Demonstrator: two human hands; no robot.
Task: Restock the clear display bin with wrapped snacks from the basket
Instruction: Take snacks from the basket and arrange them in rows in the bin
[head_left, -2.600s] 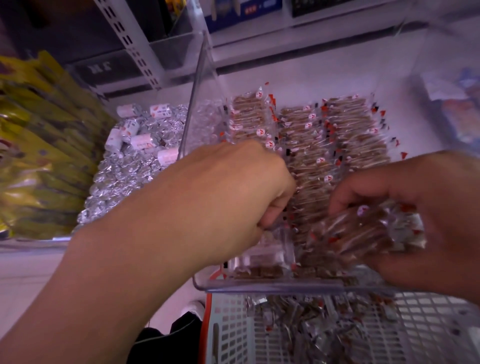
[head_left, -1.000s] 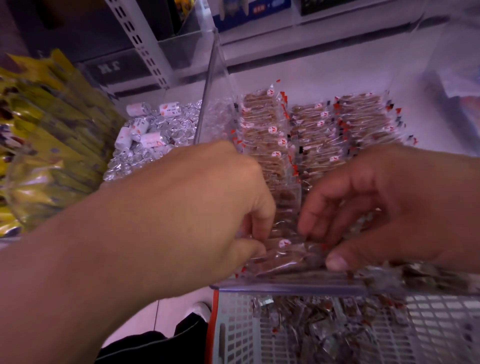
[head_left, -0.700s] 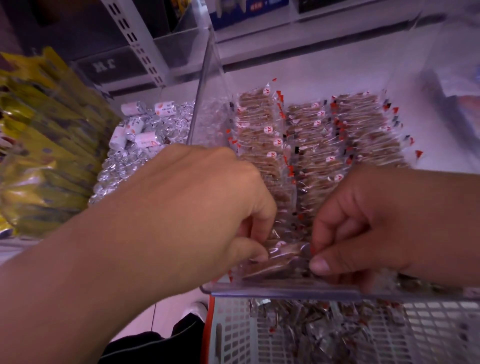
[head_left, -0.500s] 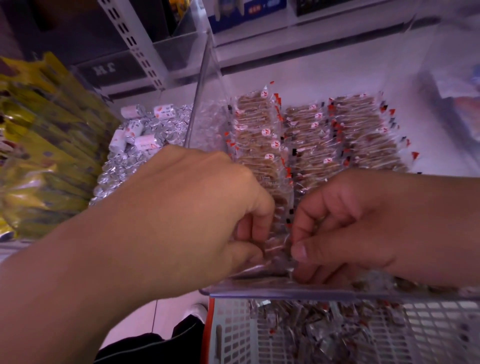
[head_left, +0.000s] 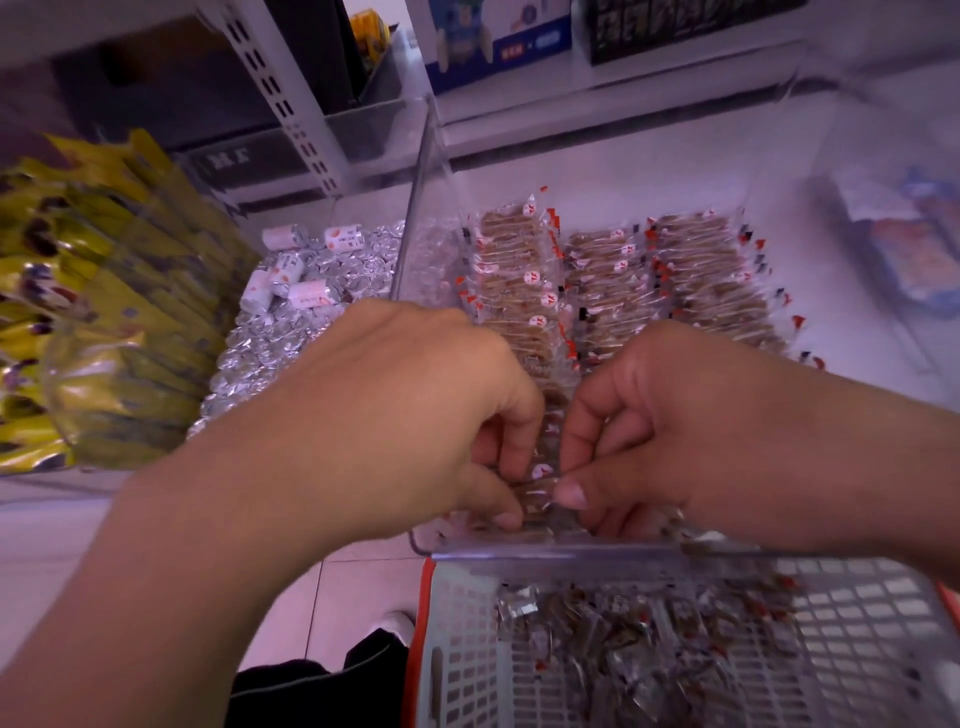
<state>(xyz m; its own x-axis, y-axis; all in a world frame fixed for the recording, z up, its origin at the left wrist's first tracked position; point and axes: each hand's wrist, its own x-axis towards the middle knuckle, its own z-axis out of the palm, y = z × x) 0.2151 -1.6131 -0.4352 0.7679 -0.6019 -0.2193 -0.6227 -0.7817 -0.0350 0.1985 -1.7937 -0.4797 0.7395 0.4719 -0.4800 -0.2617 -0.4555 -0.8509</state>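
Observation:
The clear display bin (head_left: 561, 552) holds three rows of brown wrapped snacks (head_left: 613, 280) in clear wrappers with red corners. My left hand (head_left: 395, 415) and my right hand (head_left: 670, 415) meet at the near end of the left row. Both pinch the same wrapped snack (head_left: 537, 491) just inside the bin's front wall. Below the bin, a grey slotted basket (head_left: 857, 613) with an orange rim holds several loose wrapped snacks (head_left: 623, 634).
Silver foil candies (head_left: 322, 291) fill the bin to the left. Yellow packets (head_left: 98, 312) are stacked at the far left. A white shelf upright (head_left: 275, 98) and boxes stand behind. Another clear bin (head_left: 904, 244) sits at the right. The floor shows below the left arm.
My right hand, earlier holding a bundle of snacks at the right, came left to meet my left hand. Both now pinch one snack at the bin's front.

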